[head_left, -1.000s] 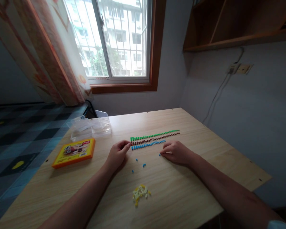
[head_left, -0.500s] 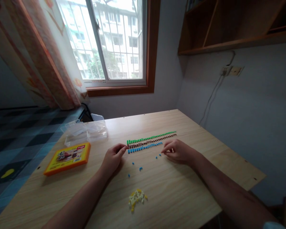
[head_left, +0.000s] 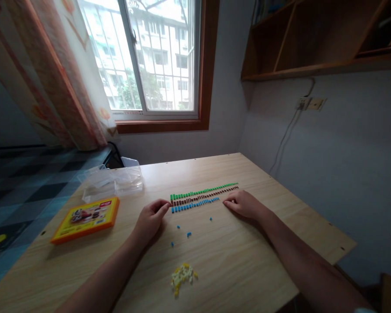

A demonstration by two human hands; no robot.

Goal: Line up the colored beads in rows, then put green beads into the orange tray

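Three rows of tiny building bricks lie side by side on the table: a green row (head_left: 198, 191), a brown row (head_left: 202, 196) and a blue row (head_left: 195, 204). At their left end my left hand (head_left: 152, 217) rests with thumb and forefinger together at the first brown brick; whether they grip anything is hidden. My right hand (head_left: 243, 204) is closed in a pinch just beyond the blue row's right end, around a small blue brick that its fingers hide. Loose blue bricks (head_left: 189, 234) lie in front of the rows.
A pile of cream and yellow bricks (head_left: 183, 276) lies near the front of the table (head_left: 241, 265). At left are a yellow-orange box (head_left: 87, 219) and clear plastic trays (head_left: 112, 180). A window, a wall shelf and a socket with a cord are beyond.
One of the two loose blue bricks near my right hand has left the table, and that hand has moved up to the blue row's end. The left hand stays; the view shifts slightly.
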